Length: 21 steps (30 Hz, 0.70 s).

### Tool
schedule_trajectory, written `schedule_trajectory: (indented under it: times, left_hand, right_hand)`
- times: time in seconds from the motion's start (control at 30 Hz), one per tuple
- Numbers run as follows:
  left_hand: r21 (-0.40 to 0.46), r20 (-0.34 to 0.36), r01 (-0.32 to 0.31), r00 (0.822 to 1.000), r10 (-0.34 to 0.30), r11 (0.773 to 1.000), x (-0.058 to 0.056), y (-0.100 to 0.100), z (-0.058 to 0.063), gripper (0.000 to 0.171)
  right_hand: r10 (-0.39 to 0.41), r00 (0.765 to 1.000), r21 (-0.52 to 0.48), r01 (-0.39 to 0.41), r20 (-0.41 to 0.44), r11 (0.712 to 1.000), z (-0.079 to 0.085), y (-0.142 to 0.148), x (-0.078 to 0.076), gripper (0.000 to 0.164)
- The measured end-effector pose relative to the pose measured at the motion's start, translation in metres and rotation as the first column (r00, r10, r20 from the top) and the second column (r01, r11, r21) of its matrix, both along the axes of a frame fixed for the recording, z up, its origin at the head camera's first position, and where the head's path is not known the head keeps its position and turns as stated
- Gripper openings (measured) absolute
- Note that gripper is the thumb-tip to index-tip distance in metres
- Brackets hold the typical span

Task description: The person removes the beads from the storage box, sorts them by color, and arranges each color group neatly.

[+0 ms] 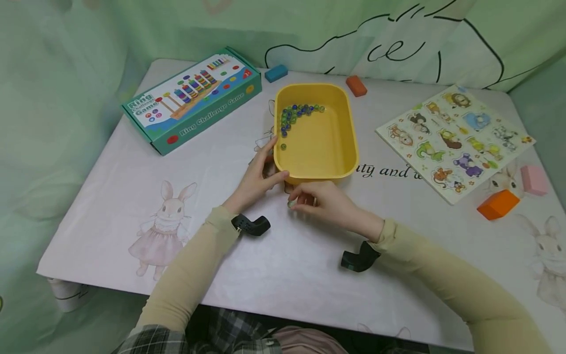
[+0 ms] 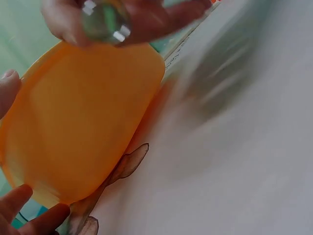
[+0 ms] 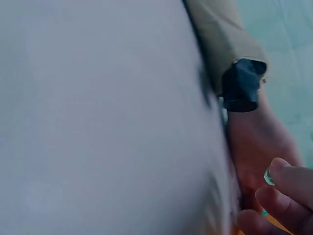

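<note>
Wearing a plaid garment with beige sleeves, a person works at a white table printed with dressed rabbits, a black device fixed at each wrist. The right hand pinches a clear-and-green glass marble between thumb and fingers, just outside the near wall of a yellow plastic tub. The left hand grips the tub's near-left corner, thumb on the near edge and fingers against the left wall.

Level with the hands, well to the right, stands an orange block, with a pink block slightly farther back. Inside the tub, one lone marble rests by the left wall; beyond it, a cluster of green and blue marbles curves along the left wall and into the far half. To the tub's right lies a board covered with cartoon animals; to its left, set at an angle, sits a green "Ring Challenge Game" box. Past the tub's far right corner is a red-orange block, and near the box's far end a blue block. A pale green drape with black line drawing hangs behind the table.
</note>
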<state>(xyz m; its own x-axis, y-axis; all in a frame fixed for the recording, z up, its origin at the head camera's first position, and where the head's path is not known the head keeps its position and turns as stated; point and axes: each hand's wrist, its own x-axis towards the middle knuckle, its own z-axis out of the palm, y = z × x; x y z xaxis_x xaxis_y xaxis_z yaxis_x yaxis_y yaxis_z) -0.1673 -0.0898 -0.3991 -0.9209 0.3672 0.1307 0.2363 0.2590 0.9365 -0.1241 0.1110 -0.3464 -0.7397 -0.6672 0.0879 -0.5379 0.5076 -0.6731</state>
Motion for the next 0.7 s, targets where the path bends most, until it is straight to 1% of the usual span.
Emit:
schedule_trajectory:
  times: [0.13, 0.3, 0.43, 0.7]
  left_hand:
    - [-0.001, 0.011, 0.001, 1.000, -0.001, 1.000, 0.000, 0.000, 0.001, 0.080]
    - [0.004, 0.017, 0.001, 1.000, -0.001, 1.000, 0.001, 0.000, 0.002, 0.080]
    - [0.000, 0.012, 0.002, 1.000, -0.002, 1.000, 0.000, 0.000, 0.002, 0.080]
    - [0.005, 0.008, 0.006, 1.000, -0.006, 1.000, -0.002, 0.000, -0.001, 0.080]
  right_hand:
    - [-0.016, 0.999, 0.016, 0.016, 0.033, 1.000, -0.012, -0.002, -0.001, 0.015]
    - [-0.048, 0.998, 0.038, 0.046, 0.049, 0.998, -0.020, -0.006, -0.003, 0.014]
    - [-0.059, 0.998, 0.066, 0.056, 0.038, 0.996, -0.022, -0.008, -0.003, 0.014]
    - [-0.056, 0.998, 0.105, 0.055, 0.008, 0.993, -0.022, -0.012, -0.002, 0.012]
